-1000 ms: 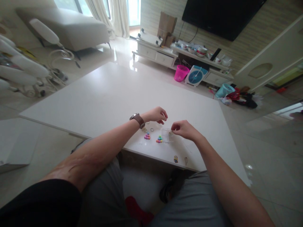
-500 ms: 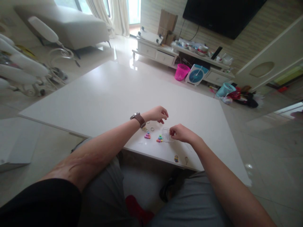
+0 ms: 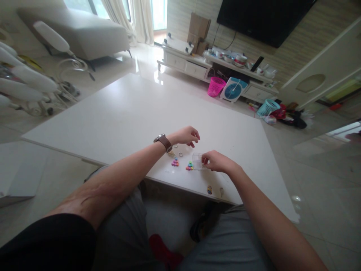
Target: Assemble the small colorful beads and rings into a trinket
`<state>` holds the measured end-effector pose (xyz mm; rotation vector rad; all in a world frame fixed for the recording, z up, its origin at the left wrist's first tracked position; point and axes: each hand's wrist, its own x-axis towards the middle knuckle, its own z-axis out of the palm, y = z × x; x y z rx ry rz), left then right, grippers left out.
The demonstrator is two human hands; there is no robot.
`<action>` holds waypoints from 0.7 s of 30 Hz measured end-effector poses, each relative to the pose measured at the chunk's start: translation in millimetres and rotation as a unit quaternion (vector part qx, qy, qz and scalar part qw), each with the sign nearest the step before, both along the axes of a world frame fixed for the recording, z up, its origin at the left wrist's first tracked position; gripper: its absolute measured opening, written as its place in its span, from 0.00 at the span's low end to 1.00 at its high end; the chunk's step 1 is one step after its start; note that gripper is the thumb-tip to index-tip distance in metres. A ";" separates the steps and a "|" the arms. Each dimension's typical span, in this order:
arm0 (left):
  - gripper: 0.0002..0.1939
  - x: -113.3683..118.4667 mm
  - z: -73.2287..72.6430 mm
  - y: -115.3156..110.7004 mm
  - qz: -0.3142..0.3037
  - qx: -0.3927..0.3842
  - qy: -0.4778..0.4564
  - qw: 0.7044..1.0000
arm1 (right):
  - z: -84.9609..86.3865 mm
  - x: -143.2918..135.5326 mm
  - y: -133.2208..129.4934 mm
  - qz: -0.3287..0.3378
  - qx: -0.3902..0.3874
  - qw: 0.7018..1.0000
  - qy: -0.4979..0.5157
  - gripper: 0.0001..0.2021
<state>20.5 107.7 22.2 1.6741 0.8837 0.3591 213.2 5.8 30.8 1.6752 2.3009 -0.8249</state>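
My left hand (image 3: 189,136) hovers above the white table (image 3: 158,109), its fingers loosely bent and apart, with nothing visible in them. On that wrist is a watch with a brown strap (image 3: 164,142). My right hand (image 3: 214,161) is at a small clear plastic box (image 3: 196,162), fingertips closed together over it; what they hold is too small to make out. Left of the box lies a multicoloured triangular cluster of beads (image 3: 189,166), and beyond it a pink and purple cluster (image 3: 175,162). A ring (image 3: 181,154) and some gold-coloured pieces (image 3: 171,153) lie close to my left wrist.
Near the table's front edge lie a small yellow and blue figure (image 3: 209,189) and a small clear or silvery piece (image 3: 221,192). Across the floor stand a pink basket (image 3: 216,87), a blue and white fan (image 3: 232,90) and a TV cabinet (image 3: 194,69). White chairs (image 3: 34,82) are at left.
My right fingertips have dipped slightly lower at the clear box. My left hand has stayed nearly still, and the pieces on the table lie as before.
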 end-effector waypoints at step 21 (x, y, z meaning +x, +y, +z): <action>0.09 -34.6 -35.0 30.2 -0.051 0.212 0.382 0.898 | 5.4 -2.1 1.6 0.014 0.086 0.996 0.003 0.07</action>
